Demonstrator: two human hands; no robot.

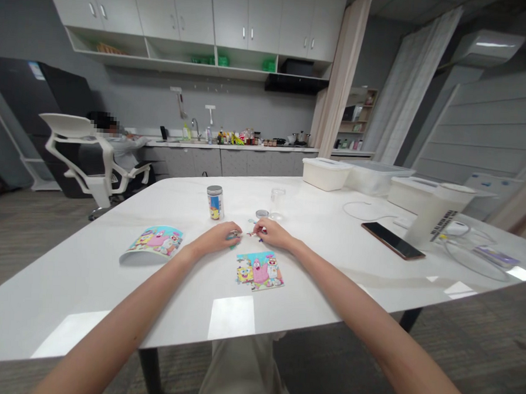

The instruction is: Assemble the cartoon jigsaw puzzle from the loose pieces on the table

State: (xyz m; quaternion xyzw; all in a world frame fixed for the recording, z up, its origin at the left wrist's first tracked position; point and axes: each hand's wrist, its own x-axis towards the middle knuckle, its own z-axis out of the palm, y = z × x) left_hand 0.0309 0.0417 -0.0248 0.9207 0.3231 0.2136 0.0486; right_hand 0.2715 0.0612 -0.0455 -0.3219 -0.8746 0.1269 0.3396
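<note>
White table (182, 310), its near edge running in front of the seated person and its left edge slanting away. At the far right, a white box (323, 175) and a clear bin (374, 180) line the tabletop, with a frosted jug (438, 218) nearer. A curled picture sheet (157, 241) lies left of the left forearm. The partly built puzzle (261, 270) lies flat between the forearms, picture upright to the person, heads toward the far side; its longer axis runs left to right, with the left border ragged. A strip of tabletop separates it from the near edge. Left hand (222, 237) and right hand (273, 233) rest just beyond it, fingers curled. A phone (392, 241) lies well right of the right hand. An upright tin (215, 205) stands beyond the left hand; a clear jar (277, 205) and a round lid (262, 213) stand in the way beyond the right. Loose puzzle pieces (251, 233) lie between the fingertips; whether either hand grips one cannot be told.
</note>
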